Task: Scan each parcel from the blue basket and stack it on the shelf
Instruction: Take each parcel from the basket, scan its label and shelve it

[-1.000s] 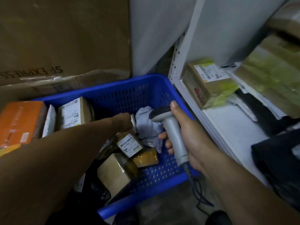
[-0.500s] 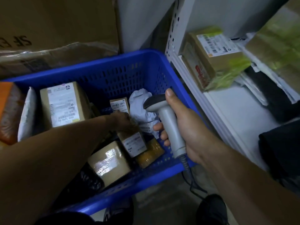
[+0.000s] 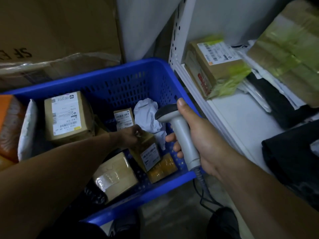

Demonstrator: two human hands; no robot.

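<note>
Down inside the blue basket [image 3: 120, 69], near its right wall, my left hand [image 3: 128, 136] curls its fingers over the far end of a narrow brown parcel [image 3: 148, 149], which leans tilted on the pile. My right hand [image 3: 203, 137] wraps the handle of the barcode scanner [image 3: 179, 133], thumb on its head, above the basket's right rim.

I'd lift the parcel clear of the crumpled white bag [image 3: 148, 116] touching it, keep its label up, and bring it under the scanner.

Also in the basket:
- a large labelled box [image 3: 67, 116] towards the far left
- a white mailer [image 3: 27, 130] and an orange parcel [image 3: 8, 125] at the left wall
- a taped box [image 3: 115, 175] and an amber packet [image 3: 162, 168] at the near wall

The white shelf [image 3: 241, 118] stands just right of the basket.
</note>
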